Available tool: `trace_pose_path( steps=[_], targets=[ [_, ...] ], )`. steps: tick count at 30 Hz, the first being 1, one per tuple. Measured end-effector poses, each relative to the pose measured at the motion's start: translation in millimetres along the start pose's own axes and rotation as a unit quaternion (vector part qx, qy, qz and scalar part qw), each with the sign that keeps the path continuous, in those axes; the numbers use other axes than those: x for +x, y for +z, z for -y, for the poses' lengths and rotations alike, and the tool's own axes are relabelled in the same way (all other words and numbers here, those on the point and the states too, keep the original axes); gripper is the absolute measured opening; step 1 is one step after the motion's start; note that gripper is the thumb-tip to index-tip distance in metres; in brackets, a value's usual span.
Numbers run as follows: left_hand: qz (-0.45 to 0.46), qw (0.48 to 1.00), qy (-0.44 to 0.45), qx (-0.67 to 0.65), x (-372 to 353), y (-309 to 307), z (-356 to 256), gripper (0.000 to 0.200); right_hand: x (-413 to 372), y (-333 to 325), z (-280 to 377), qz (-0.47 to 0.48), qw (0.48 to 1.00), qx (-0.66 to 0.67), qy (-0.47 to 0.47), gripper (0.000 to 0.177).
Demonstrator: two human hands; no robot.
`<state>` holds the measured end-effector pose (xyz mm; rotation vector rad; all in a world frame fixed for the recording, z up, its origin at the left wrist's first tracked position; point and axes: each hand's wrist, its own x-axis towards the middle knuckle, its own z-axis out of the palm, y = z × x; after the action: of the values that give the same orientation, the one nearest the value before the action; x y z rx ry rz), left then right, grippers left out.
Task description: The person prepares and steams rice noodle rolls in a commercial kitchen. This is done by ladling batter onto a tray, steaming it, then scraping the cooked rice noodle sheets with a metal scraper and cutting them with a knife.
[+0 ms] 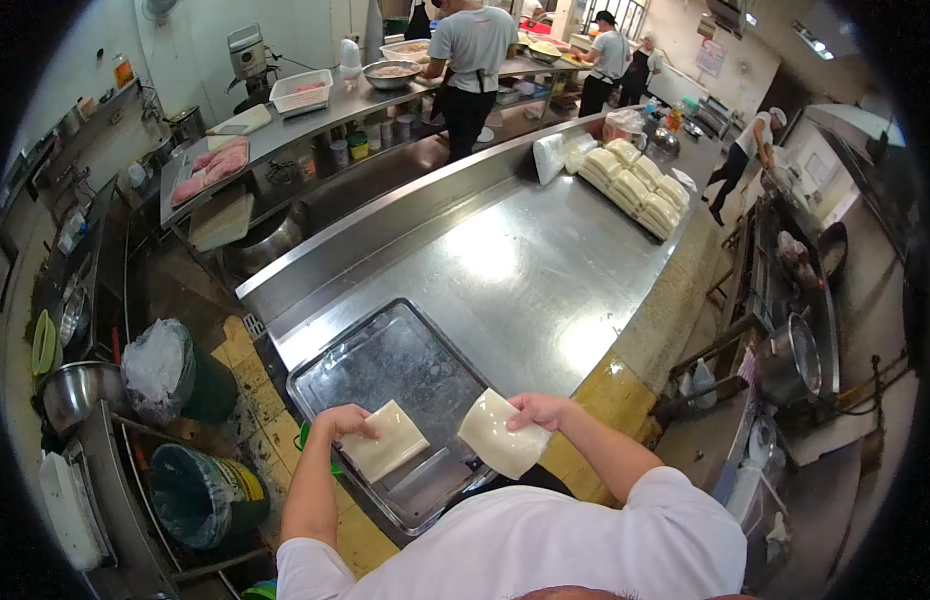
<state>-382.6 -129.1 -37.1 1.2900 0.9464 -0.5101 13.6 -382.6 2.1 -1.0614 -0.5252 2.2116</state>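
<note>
busy commercial kitchen, long stainless steel bench [485, 270], workers in aprons at a far counter [285, 125], tray of raw meat [213, 168], stand mixer [248, 55], big metal pots, lined bins, stacked packs of pale sheets [635, 188]

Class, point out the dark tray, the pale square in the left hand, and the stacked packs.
Dark tray [390, 350], head view: its bare floor.
Pale square [390, 448], head view: middle of its face.
Stacked packs [635, 188], head view: middle of the stack.
</note>
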Motion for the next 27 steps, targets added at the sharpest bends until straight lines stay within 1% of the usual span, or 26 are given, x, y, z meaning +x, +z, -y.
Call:
trace_pose_path(
  steps=[2, 5, 8, 10, 11, 13, 18, 20, 21, 22, 23, 24, 25, 26, 27],
  targets=[
    [-0.006, 1.0, 0.006, 0.006, -5, 4, -2, 0.027, -1, -1, -3, -0.005, 1.0, -0.002, -0.008, 0.045],
    [-0.017, 1.0, -0.01, 0.002, -11, 6, -5, 0.028, -2, -1, -7, 0.004, 1.0, 0.019, -0.021, 0.045],
    [-0.006, 0.999, -0.016, -0.042, -6, 7, 4, 0.028, -10, 5, -5, 0.007, 0.999, 0.029, -0.029, 0.047],
    [0.011, 0.994, -0.009, -0.106, -9, 10, 10, 0.028, -12, 0, -6, 0.014, 0.999, 0.023, -0.033, 0.047],
    [0.007, 0.994, -0.012, -0.108, -11, 12, 13, 0.028, -12, -4, -7, 0.019, 0.999, 0.019, -0.039, 0.048],
    [0.013, 0.988, 0.004, -0.156, -20, 19, 12, 0.028, -13, -14, -9, 0.027, 0.999, 0.025, -0.038, 0.049],
    [-0.026, 0.98, 0.012, -0.197, -33, 36, 23, 0.032, -27, -31, -4, 0.035, 0.997, 0.038, -0.056, 0.049],
    [-0.041, 0.976, 0.009, -0.214, -43, 48, 22, 0.034, -37, -43, 1, 0.046, 0.995, 0.053, -0.074, 0.049],
    [-0.051, 0.968, 0.025, -0.243, -47, 54, 23, 0.035, -44, -50, 1, 0.051, 0.994, 0.054, -0.074, 0.049],
    [-0.062, 0.96, 0.043, -0.271, -52, 62, 20, 0.037, -53, -58, 1, 0.042, 0.994, 0.053, -0.089, 0.049],
    [-0.067, 0.96, 0.043, -0.27, -58, 70, 15, 0.037, -63, -67, 3, 0.033, 0.993, 0.052, -0.105, 0.05],
    [-0.075, 0.948, 0.057, -0.303, -66, 80, 5, 0.037, -76, -77, 6, 0.039, 0.992, 0.051, -0.107, 0.05],
    [-0.083, 0.936, 0.07, -0.336, -69, 89, -2, 0.038, -92, -86, 8, 0.022, 0.992, 0.051, -0.116, 0.05],
    [-0.102, 0.928, 0.073, -0.351, -69, 95, -4, 0.039, -108, -98, 9, 0.006, 0.991, 0.053, -0.124, 0.05],
    [-0.107, 0.927, 0.072, -0.352, -70, 103, -13, 0.039, -125, -110, 8, 0.011, 0.991, 0.054, -0.124, 0.05]
  ],
)
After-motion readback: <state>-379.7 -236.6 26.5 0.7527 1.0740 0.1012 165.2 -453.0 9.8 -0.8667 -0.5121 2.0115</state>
